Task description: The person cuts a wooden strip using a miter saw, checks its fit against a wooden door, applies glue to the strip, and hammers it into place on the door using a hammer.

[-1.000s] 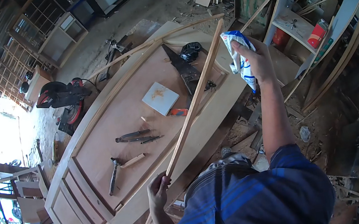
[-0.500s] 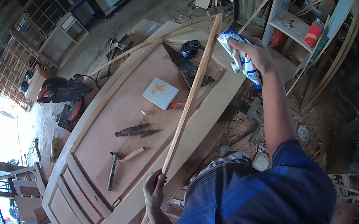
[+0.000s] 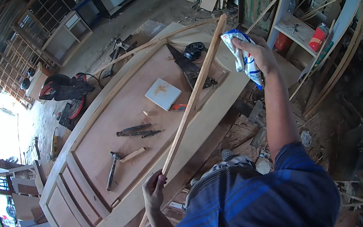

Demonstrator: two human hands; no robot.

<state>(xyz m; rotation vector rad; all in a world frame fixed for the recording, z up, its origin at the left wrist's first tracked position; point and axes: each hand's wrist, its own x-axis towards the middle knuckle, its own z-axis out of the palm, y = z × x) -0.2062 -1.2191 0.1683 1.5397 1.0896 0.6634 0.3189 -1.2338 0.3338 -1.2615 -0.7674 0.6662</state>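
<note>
The person in the blue-striped shirt (image 3: pixel 256 196) stands along the near edge of a big framed wooden panel (image 3: pixel 93 139), with both hands busy. The left hand (image 3: pixel 154 191), out by the panel's near edge, has its fingers wrapped round the lower part of a long, thin wooden strip (image 3: pixel 194 93). That strip slants over the near side of the panel, its upper tip up by the arched end. The right hand (image 3: pixel 256 55) grips a crumpled white-and-blue packet (image 3: pixel 243 58) beside the panel's arched end, right next to the strip's upper stretch; from here I can't tell whether packet and strip touch. On the panel itself, a hand saw (image 3: pixel 186 67) lies toward the arched end, with a black bundle (image 3: pixel 195 50) next to it. A white square tile (image 3: pixel 162 93), smudged brown, sits about midway along the panel, and an orange tool (image 3: pixel 179 107) pokes out just beside it, partly hidden by the strip. Dark pliers (image 3: pixel 133 130) lie nearer the panel's slatted end, and closer still to those slats are a hammer (image 3: pixel 113 172) and a short wood offcut (image 3: pixel 133 155), lying almost end to side. Past the panel's far edge stands a red-and-black power saw (image 3: pixel 69 100).
</note>
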